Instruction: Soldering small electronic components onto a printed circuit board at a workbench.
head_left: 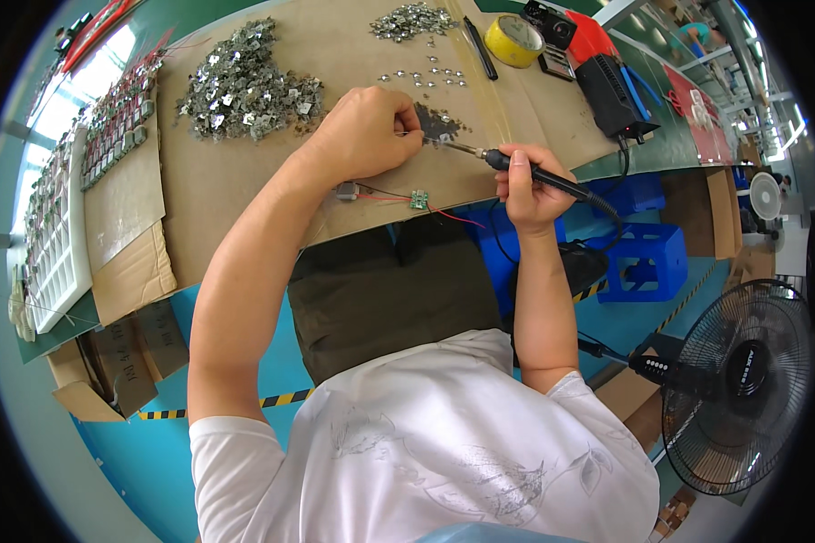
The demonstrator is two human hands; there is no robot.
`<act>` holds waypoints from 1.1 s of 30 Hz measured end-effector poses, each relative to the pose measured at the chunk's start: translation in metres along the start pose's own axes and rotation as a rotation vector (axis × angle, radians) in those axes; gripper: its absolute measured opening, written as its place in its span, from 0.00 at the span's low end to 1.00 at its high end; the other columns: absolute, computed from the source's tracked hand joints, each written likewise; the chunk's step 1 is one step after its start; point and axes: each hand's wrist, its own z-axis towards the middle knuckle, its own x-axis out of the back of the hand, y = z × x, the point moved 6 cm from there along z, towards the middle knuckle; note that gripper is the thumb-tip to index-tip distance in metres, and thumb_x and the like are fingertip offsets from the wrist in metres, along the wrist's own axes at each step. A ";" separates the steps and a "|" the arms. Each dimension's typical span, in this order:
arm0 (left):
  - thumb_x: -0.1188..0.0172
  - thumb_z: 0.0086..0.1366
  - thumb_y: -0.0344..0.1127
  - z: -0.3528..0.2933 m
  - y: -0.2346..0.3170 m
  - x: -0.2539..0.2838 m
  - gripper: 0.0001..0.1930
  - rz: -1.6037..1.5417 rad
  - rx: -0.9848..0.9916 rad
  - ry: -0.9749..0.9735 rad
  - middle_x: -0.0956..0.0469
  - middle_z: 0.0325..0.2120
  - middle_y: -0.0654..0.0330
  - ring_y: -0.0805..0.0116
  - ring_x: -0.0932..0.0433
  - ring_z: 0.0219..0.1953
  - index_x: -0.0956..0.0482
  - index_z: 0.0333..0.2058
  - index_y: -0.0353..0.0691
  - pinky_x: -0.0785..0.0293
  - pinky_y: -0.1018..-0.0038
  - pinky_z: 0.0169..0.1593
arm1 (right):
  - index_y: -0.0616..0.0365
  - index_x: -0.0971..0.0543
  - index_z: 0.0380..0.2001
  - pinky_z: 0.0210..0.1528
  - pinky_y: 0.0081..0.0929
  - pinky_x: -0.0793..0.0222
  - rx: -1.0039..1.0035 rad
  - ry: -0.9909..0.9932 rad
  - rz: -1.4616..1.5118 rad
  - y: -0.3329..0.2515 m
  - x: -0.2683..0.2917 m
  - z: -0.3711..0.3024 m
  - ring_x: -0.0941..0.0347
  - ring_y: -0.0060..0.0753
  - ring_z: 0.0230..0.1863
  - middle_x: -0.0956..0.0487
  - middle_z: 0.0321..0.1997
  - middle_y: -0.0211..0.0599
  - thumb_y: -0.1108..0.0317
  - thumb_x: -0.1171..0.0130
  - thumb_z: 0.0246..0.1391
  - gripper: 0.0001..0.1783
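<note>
My right hand [536, 192] grips a soldering iron [552, 181] by its black handle, and the metal tip points left toward my left hand. Closed in a pinch, my left hand [367, 134] is just left of the tip; what its fingers hold is too small to make out. Between and behind the hands, a dark patch [439, 122] of small bits lies on the brown board. Nearer me is a small green circuit board [418, 199] with red and black wires. The wires run left to a small grey metal part [347, 191], partly beside my left wrist.
A large pile of small metal pieces [244, 86] lies at back left, a smaller pile [412, 20] at the back. Yellow tape [513, 42], a black pen [481, 49] and a black box [614, 98] stand at right. Wired assemblies [118, 131] fill the left side; a fan [743, 380] is at lower right.
</note>
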 end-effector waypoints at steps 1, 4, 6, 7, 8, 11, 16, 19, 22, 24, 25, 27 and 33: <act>0.32 0.55 0.35 0.000 0.001 0.001 0.10 0.001 -0.001 0.001 0.19 0.20 0.58 0.70 0.22 0.24 0.15 0.31 0.34 0.24 0.71 0.32 | 0.66 0.16 0.34 0.17 0.14 0.34 0.001 0.001 0.001 0.001 0.000 0.000 0.29 0.14 0.15 0.21 0.19 0.32 0.72 0.43 0.64 0.09; 0.36 0.55 0.35 -0.001 0.004 0.001 0.09 0.018 0.023 -0.018 0.16 0.24 0.52 0.54 0.16 0.30 0.15 0.29 0.35 0.19 0.63 0.41 | 0.66 0.16 0.34 0.18 0.14 0.34 0.022 -0.018 -0.009 0.000 0.000 0.000 0.29 0.14 0.15 0.20 0.19 0.33 0.72 0.43 0.65 0.09; 0.36 0.55 0.35 -0.001 0.004 0.001 0.09 0.027 0.032 -0.023 0.16 0.24 0.52 0.54 0.16 0.30 0.15 0.29 0.35 0.19 0.63 0.41 | 0.67 0.17 0.35 0.18 0.13 0.34 0.024 -0.013 -0.018 0.000 0.000 0.000 0.29 0.14 0.15 0.20 0.20 0.33 0.73 0.42 0.65 0.09; 0.36 0.55 0.35 -0.001 0.003 0.000 0.09 0.028 0.032 -0.023 0.16 0.24 0.52 0.54 0.16 0.30 0.15 0.29 0.35 0.19 0.63 0.41 | 0.67 0.17 0.35 0.18 0.13 0.34 0.025 -0.013 -0.018 -0.001 0.000 0.000 0.29 0.14 0.15 0.20 0.20 0.33 0.73 0.42 0.65 0.09; 0.34 0.55 0.36 -0.001 0.000 -0.001 0.09 0.031 0.014 -0.013 0.17 0.22 0.55 0.60 0.18 0.27 0.14 0.30 0.35 0.21 0.66 0.37 | 0.66 0.17 0.35 0.18 0.13 0.34 0.033 -0.015 -0.010 -0.001 0.000 0.001 0.29 0.14 0.15 0.20 0.20 0.33 0.73 0.43 0.65 0.09; 0.34 0.55 0.36 -0.002 0.005 0.000 0.10 0.045 0.005 -0.011 0.17 0.22 0.54 0.60 0.18 0.27 0.14 0.30 0.36 0.21 0.66 0.37 | 0.66 0.17 0.35 0.18 0.13 0.34 0.043 -0.015 -0.004 -0.001 -0.001 0.001 0.29 0.14 0.15 0.20 0.20 0.33 0.73 0.43 0.65 0.08; 0.36 0.56 0.36 -0.002 0.007 0.000 0.09 0.058 0.006 -0.020 0.16 0.24 0.51 0.52 0.16 0.31 0.14 0.30 0.36 0.19 0.62 0.41 | 0.66 0.17 0.34 0.18 0.13 0.34 0.052 -0.010 -0.020 -0.002 -0.001 0.001 0.30 0.14 0.15 0.20 0.20 0.32 0.73 0.42 0.65 0.08; 0.36 0.56 0.36 -0.002 0.008 0.000 0.09 0.074 -0.002 -0.019 0.16 0.24 0.52 0.52 0.16 0.31 0.14 0.30 0.36 0.19 0.62 0.41 | 0.66 0.17 0.34 0.18 0.13 0.34 0.048 -0.006 -0.007 -0.002 0.000 0.001 0.30 0.14 0.14 0.20 0.20 0.32 0.73 0.42 0.65 0.09; 0.36 0.57 0.37 -0.001 0.006 -0.003 0.10 0.093 -0.030 -0.016 0.16 0.25 0.52 0.51 0.16 0.32 0.14 0.31 0.37 0.19 0.61 0.42 | 0.66 0.17 0.34 0.18 0.13 0.35 0.054 -0.007 -0.019 -0.003 0.000 0.002 0.30 0.14 0.14 0.20 0.19 0.32 0.73 0.43 0.65 0.09; 0.33 0.56 0.37 0.000 0.004 -0.005 0.10 0.096 -0.075 0.014 0.18 0.21 0.56 0.61 0.19 0.25 0.13 0.33 0.37 0.22 0.67 0.34 | 0.66 0.16 0.30 0.22 0.16 0.32 -0.024 0.013 -0.025 -0.003 0.000 0.002 0.25 0.19 0.19 0.21 0.20 0.33 0.76 0.40 0.60 0.06; 0.33 0.56 0.37 0.000 0.004 -0.005 0.10 0.096 -0.078 0.015 0.18 0.21 0.56 0.61 0.19 0.25 0.13 0.33 0.37 0.22 0.67 0.34 | 0.66 0.16 0.30 0.22 0.16 0.32 -0.022 0.015 -0.026 -0.003 0.001 0.002 0.25 0.19 0.19 0.21 0.20 0.33 0.76 0.40 0.60 0.06; 0.33 0.56 0.37 0.000 0.006 -0.006 0.10 0.106 -0.076 -0.005 0.18 0.21 0.55 0.60 0.18 0.26 0.13 0.33 0.37 0.22 0.66 0.34 | 0.66 0.16 0.30 0.22 0.16 0.33 -0.024 0.014 -0.023 -0.001 0.001 0.001 0.25 0.19 0.19 0.21 0.20 0.32 0.77 0.41 0.59 0.06; 0.36 0.57 0.37 -0.002 0.009 -0.005 0.09 0.113 -0.057 -0.028 0.15 0.26 0.53 0.51 0.16 0.32 0.13 0.31 0.38 0.19 0.60 0.42 | 0.66 0.16 0.29 0.21 0.16 0.33 -0.011 0.003 -0.029 -0.001 0.001 0.000 0.25 0.19 0.18 0.22 0.19 0.32 0.77 0.41 0.58 0.06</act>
